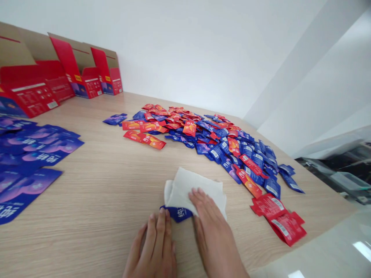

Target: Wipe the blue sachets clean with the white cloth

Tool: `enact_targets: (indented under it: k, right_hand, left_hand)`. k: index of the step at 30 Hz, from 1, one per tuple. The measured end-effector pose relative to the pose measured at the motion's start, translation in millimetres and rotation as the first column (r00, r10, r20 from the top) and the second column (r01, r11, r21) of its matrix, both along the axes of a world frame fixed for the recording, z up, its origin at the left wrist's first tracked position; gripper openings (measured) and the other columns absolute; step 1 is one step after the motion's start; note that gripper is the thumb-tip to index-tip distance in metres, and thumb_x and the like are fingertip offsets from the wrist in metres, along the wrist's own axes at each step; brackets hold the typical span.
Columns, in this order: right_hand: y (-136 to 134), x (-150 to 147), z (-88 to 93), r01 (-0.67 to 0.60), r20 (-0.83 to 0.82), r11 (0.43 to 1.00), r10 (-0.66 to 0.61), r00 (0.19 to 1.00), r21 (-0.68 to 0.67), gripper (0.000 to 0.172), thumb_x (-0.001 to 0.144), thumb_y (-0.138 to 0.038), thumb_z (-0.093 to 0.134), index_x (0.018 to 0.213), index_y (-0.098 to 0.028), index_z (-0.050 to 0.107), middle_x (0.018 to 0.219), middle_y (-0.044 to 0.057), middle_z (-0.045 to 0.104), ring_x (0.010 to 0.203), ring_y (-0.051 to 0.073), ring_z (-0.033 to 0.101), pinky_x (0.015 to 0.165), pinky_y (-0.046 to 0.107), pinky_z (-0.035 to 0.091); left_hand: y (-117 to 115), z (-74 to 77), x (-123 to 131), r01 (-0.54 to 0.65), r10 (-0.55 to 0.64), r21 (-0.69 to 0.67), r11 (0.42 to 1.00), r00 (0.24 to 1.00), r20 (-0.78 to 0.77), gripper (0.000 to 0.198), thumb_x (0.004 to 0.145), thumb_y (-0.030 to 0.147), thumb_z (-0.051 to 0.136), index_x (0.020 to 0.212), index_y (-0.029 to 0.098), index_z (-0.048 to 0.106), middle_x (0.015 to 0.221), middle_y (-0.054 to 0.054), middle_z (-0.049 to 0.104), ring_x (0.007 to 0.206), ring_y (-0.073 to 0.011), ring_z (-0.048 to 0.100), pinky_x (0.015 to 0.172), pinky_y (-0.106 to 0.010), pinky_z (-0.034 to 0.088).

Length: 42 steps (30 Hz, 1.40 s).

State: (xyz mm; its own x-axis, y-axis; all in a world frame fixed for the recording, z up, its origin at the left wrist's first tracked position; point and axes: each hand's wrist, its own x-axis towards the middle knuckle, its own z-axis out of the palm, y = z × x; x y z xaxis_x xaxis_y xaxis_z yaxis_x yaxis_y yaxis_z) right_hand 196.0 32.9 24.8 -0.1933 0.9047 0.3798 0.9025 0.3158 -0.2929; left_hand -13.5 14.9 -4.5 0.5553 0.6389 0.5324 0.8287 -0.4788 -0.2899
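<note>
**Q:** What are the hands on?

**A:** The right hand (pixel 211 227) lies flat and open on a white folded sheet (pixel 194 189), near the table's front edge. The left hand (pixel 153 247) sits just beside it, its fingers at a blue sachet (pixel 177 214) poking from under the sheet; whether they pinch it, one cannot tell.

**Q:** What surrounds them?

**A:** A wood-grain table (pixel 95 200) carries a heap of red and blue sachets (pixel 203 135) ahead, with red cardboard boxes (pixel 81 73) standing open along the far wall.
</note>
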Motion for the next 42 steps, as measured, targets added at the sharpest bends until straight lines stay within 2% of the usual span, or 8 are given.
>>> enact_targets:
  k: [5,11,13,21,28,37,40,42]
  right_hand:
    - [-7,27,14.1,0.229,-0.055,0.973,-0.230,0.972,-0.015,0.046,0.110,-0.025,0.042,0.150,-0.013,0.061,0.156,0.018,0.061,0.144,0.032,0.059,0.118,0.057,0.052]
    - [2,-30,19.8,-0.232,-0.091,0.970,0.225,0.970,-0.073,0.063,0.100,-0.003,0.044,0.160,-0.022,0.050,0.161,0.006,0.057,0.153,0.020,0.049,0.125,0.043,0.046]
    - [5,-32,15.5,-0.270,-0.054,0.960,0.267,0.962,-0.066,0.068,0.096,0.002,0.043,0.159,-0.022,0.052,0.160,0.006,0.059,0.152,0.021,0.050,0.126,0.045,0.046]
    - [-5,31,22.7,0.238,-0.084,0.970,-0.242,0.967,-0.053,0.045,0.110,-0.027,0.042,0.150,-0.015,0.061,0.154,0.018,0.062,0.144,0.032,0.060,0.119,0.058,0.051]
    - [-4,-31,30.8,-0.261,-0.083,0.961,0.253,0.964,-0.093,0.060,0.098,0.000,0.041,0.153,-0.018,0.057,0.161,0.007,0.057,0.154,0.018,0.047,0.128,0.043,0.041]
    - [-1,35,24.6,0.227,-0.026,0.971,-0.230,0.973,-0.081,0.047,0.110,-0.024,0.039,0.148,-0.009,0.061,0.154,0.020,0.062,0.145,0.035,0.059,0.120,0.064,0.048]
    - [-6,27,32.1,0.230,-0.145,0.968,-0.243,0.959,-0.097,0.046,0.112,-0.028,0.039,0.151,-0.015,0.059,0.155,0.016,0.062,0.145,0.029,0.059,0.121,0.059,0.048]
    - [-10,9,37.3,0.092,-0.200,0.990,-0.113,0.973,-0.110,0.046,0.111,-0.023,0.039,0.154,-0.018,0.055,0.159,0.011,0.059,0.150,0.023,0.053,0.125,0.052,0.045]
  left_hand:
    - [-3,-3.6,11,-0.054,0.069,-0.097,0.994,0.986,0.154,0.051,0.099,0.032,0.045,0.140,0.006,0.063,0.146,-0.016,0.069,0.135,-0.0299,0.062,0.114,-0.046,0.044]
    - [-10,4.6,12,-0.048,0.077,-0.195,0.980,0.986,0.146,0.040,0.099,0.027,0.048,0.125,0.014,0.075,0.130,-0.012,0.078,0.126,-0.0291,0.066,0.113,-0.047,0.045]
    - [-9,8.2,9,-0.051,0.078,-0.214,0.975,0.990,0.120,0.038,0.097,0.025,0.049,0.123,0.016,0.076,0.127,-0.011,0.079,0.125,-0.0290,0.066,0.113,-0.047,0.045]
    - [-6,8.3,4,0.008,-0.007,-0.097,0.995,1.000,0.013,0.060,0.098,0.037,0.046,0.144,-0.001,0.058,0.151,-0.023,0.063,0.138,-0.0372,0.058,0.114,-0.051,0.042]
    - [-12,25.5,4,-0.012,0.009,-0.199,0.980,1.000,-0.016,0.046,0.097,0.027,0.046,0.134,0.010,0.069,0.138,-0.019,0.072,0.129,-0.0352,0.063,0.107,-0.052,0.048]
    - [-12,28.6,1,0.024,-0.022,-0.218,0.976,1.000,0.010,0.054,0.097,0.022,0.042,0.143,0.002,0.059,0.153,-0.022,0.062,0.139,-0.0363,0.060,0.113,-0.050,0.051]
    - [-12,37.0,3,0.015,-0.015,-0.171,0.985,1.000,0.002,0.054,0.089,0.011,0.043,0.139,-0.002,0.061,0.148,-0.025,0.064,0.135,-0.0376,0.064,0.109,-0.051,0.054]
    - [-12,41.7,3,0.032,-0.034,-0.170,0.985,0.999,-0.008,0.054,0.088,0.010,0.043,0.137,-0.002,0.062,0.147,-0.026,0.064,0.134,-0.0385,0.064,0.109,-0.052,0.054]
